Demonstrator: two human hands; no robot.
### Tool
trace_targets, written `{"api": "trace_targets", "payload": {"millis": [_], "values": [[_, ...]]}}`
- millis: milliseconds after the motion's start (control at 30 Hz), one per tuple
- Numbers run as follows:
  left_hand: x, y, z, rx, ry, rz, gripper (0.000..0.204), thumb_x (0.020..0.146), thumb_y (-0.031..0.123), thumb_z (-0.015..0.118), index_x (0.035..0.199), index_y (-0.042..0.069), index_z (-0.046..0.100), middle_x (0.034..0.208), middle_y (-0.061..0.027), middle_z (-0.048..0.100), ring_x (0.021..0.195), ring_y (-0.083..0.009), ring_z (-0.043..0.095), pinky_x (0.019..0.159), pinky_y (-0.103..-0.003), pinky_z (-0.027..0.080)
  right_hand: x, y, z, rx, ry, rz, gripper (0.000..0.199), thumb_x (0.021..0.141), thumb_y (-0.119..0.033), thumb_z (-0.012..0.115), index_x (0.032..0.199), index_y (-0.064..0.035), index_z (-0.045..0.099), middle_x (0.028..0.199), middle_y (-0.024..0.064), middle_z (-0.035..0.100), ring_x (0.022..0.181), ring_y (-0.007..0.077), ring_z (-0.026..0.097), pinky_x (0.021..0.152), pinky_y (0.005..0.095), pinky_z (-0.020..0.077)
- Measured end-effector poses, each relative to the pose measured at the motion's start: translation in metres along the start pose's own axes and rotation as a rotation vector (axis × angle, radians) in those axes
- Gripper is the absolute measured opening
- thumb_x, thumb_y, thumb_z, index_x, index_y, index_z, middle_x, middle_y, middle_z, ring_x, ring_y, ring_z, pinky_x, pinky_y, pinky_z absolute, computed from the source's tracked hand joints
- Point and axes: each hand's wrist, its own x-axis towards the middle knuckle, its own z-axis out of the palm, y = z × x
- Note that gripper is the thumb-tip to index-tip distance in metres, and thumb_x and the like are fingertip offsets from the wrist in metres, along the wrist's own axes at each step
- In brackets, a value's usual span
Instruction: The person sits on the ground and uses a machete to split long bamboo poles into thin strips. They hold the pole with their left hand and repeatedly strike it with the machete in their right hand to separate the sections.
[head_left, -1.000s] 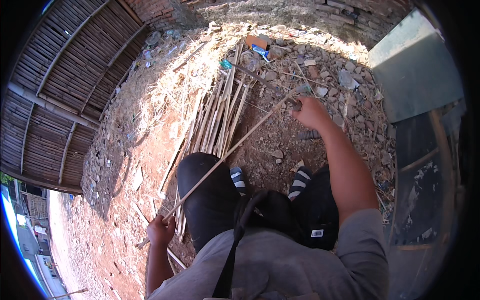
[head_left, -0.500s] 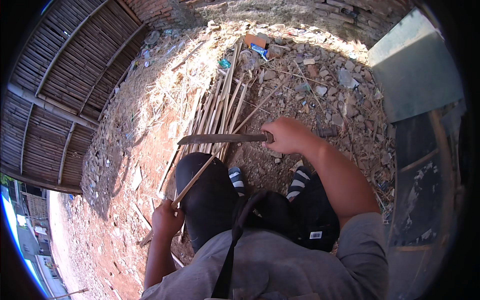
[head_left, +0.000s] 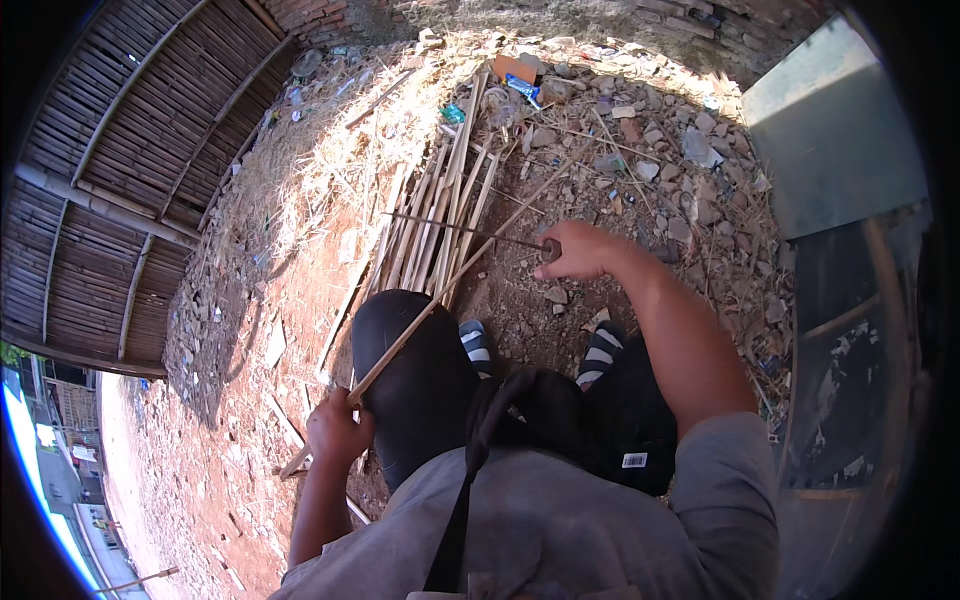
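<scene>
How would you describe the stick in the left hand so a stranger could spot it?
Start at the bundle of pale split bamboo strips on the dirt. One long thin bamboo strip crosses the black-trousered knee, gripped low by the left hand. Unlike the others, it slants diagonally, raised off the ground.

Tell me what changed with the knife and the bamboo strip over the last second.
The right hand first gripped the far end of the bamboo strip, then let go and now holds a long knife lying across it. The left hand kept hold of the strip's near end, shifting slightly. The bamboo pile stayed put.
</scene>
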Motion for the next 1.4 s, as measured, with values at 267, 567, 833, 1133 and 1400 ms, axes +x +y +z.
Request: {"api": "trace_targets", "payload": {"millis": [267,567,833,1133,1400], "values": [[-0.003,0.005,-0.008,0.03,0.022,0.017,0.02,0.076,0.023,0.067,0.081,0.006,0.059,0.069,-0.0166,0.065,0.07,-0.0397,0.067,0.068,-0.051,0.053,-0.006,-0.006,-0.001,-0.066,0.095,0.064,0.052,0.08,-0.036,0.077,0.118,-0.0013,0.067,0.098,0.019,0.071,0.094,0.0366,0.068,0.082,0.0455,0.0528],[0.004,-0.002,-0.005,0.025,-0.019,0.002,0.021,0.074,0.026,0.068,0.082,0.007,0.061,0.072,-0.016,0.067,0.072,-0.0388,0.068,0.07,-0.051,0.053,-0.016,0.029,-0.034,0.069,0.215,0.301,0.071,0.083,-0.038,0.076,0.137,0.0032,0.055,0.111,0.0198,0.07,0.094,0.0334,0.069,0.086,0.044,0.0526],[0.003,-0.011,0.0,-0.021,-0.018,0.034,0.021,0.073,0.025,0.069,0.082,0.007,0.061,0.07,-0.0162,0.066,0.07,-0.039,0.068,0.066,-0.05,0.054,-0.016,-0.029,-0.012,-0.193,-0.032,-0.031,0.04,0.079,-0.035,0.077,0.108,-0.0063,0.072,0.092,0.0172,0.071,0.091,0.0355,0.069,0.083,0.0445,0.0526],[0.004,-0.008,0.0,0.062,0.022,0.055,0.022,0.076,0.027,0.07,0.081,0.008,0.061,0.069,-0.0141,0.067,0.066,-0.0363,0.068,0.062,-0.049,0.055,-0.014,-0.004,-0.015,-0.149,0.184,0.148,0.036,0.081,-0.035,0.075,0.101,-0.0059,0.071,0.091,0.0167,0.07,0.09,0.0365,0.069,0.081,0.0463,0.0531],[0.012,-0.01,-0.006,0.021,-0.029,0.029,0.024,0.076,0.03,0.071,0.083,0.008,0.065,0.07,-0.0144,0.069,0.071,-0.0361,0.07,0.067,-0.048,0.056,-0.01,0.036,-0.039,0.041,0.211,0.336,0.054,0.082,-0.035,0.077,0.123,-0.0007,0.065,0.111,0.0203,0.069,0.105,0.0357,0.067,0.091,0.0446,0.0521]]}}
